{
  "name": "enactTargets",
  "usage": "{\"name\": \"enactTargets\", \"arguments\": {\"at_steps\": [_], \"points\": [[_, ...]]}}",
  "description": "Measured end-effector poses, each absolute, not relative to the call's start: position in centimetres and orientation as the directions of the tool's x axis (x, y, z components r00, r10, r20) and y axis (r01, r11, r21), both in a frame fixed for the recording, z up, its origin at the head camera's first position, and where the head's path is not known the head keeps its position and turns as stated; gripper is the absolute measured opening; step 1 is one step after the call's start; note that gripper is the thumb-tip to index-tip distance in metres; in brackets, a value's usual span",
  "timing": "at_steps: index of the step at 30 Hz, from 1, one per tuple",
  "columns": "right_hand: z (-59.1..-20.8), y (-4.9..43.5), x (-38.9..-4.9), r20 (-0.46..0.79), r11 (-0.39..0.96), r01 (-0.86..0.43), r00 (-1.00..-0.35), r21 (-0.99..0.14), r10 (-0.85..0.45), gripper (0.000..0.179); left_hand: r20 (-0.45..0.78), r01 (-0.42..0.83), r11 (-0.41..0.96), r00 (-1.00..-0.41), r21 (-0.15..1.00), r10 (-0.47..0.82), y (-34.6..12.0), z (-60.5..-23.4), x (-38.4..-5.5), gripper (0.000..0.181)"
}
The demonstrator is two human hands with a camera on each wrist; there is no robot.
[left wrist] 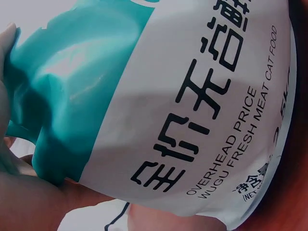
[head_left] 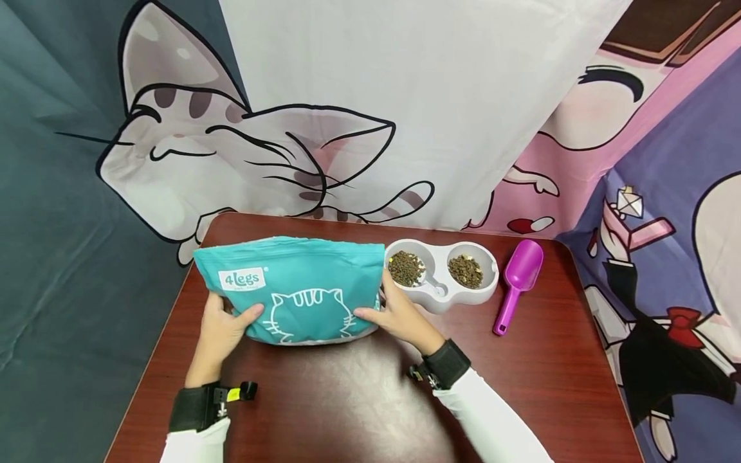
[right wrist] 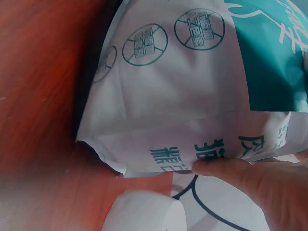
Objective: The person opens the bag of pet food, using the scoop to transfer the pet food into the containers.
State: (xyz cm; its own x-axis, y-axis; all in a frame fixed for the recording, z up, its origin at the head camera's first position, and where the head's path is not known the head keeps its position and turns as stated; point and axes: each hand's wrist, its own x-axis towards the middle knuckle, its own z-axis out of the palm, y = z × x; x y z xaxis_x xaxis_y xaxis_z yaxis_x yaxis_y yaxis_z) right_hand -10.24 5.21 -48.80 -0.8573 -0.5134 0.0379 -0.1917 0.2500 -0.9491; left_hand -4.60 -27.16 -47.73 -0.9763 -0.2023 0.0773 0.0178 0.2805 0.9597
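A teal and white bag of cat food (head_left: 307,276) with a white cat outline stands over the table's left half, its top edge flat across. My left hand (head_left: 221,329) grips the bag's left side, thumb on the front face and fingers behind it. On the opposite side my right hand (head_left: 403,315) holds the bag, thumb likewise on the front. The bag's lower white part (left wrist: 144,144) shows printed lettering in the left wrist view. In the right wrist view, a finger (right wrist: 231,171) of my right hand lies along the bag's side.
Just right of the bag sits a white double bowl (head_left: 431,302) with brown kibble (head_left: 465,271) in both wells and a small grey spoon (head_left: 435,283) in the left one. A purple scoop (head_left: 523,267) lies farther right. Cartoon-printed cloth (head_left: 463,96) hangs behind the brown table (head_left: 324,411).
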Motion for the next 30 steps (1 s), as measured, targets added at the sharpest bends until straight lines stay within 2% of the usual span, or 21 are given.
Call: {"name": "enactTargets", "arguments": {"at_steps": [8, 16, 23, 30], "points": [[-47.2, 2.7, -13.6, 0.046, 0.268, -0.212, -0.856, -0.94, -0.516, 0.082, 0.084, 0.046, 0.178, -0.973, 0.983, -0.215, -29.4, -48.2, -8.0, 0.068], [-49.6, 2.4, -18.0, 0.011, 0.238, -0.167, -0.838, -0.957, -0.546, 0.084, 0.073, 0.052, 0.094, -0.969, 0.994, -0.237, -29.3, -48.6, -11.3, 0.068], [-50.0, 2.4, -21.3, -0.023, 0.327, -0.181, -0.846, -0.927, -0.533, 0.089, 0.071, 0.039, 0.118, -0.959, 0.992, -0.273, -29.3, -48.8, -14.4, 0.069], [-47.2, 2.4, -22.2, -0.066, 0.275, -0.099, -0.843, -0.956, -0.534, 0.087, 0.04, -0.007, 0.162, -0.958, 0.987, -0.284, -29.4, -48.9, -17.0, 0.071]]}}
